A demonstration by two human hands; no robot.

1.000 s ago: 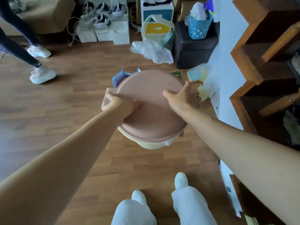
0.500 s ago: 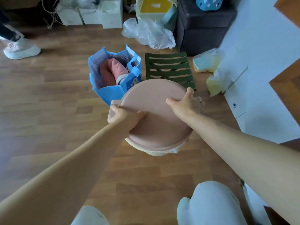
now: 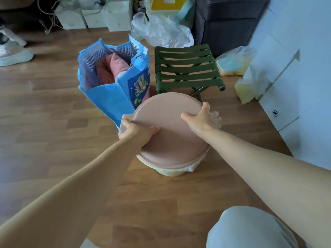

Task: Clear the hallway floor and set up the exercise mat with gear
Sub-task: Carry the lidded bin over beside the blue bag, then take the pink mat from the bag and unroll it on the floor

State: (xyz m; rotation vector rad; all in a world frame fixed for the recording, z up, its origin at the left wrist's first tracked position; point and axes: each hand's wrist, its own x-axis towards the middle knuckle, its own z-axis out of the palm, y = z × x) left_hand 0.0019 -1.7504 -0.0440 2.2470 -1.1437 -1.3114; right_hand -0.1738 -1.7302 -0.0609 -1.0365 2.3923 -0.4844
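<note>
The left hand (image 3: 137, 132) curls its fingers round the left edge of the pink lid (image 3: 172, 140). The right hand (image 3: 203, 119) grips the right edge, thumb on top, fingers wrapped under. The lid covers a cream bin (image 3: 170, 171) between both hands. Just beyond the fingers, a blue bag (image 3: 107, 97) and a green stool (image 3: 186, 68) stand on the floor (image 3: 53, 122).

The left arm (image 3: 80, 176) and right arm (image 3: 259, 158) reach forward and down, nearly straight. The left hand (image 3: 137, 132) grips the lid (image 3: 172, 140) at its left rim, thumb on top. The right hand (image 3: 203, 119) clasps the far right rim, its fingers seemingly curled underneath.
</note>
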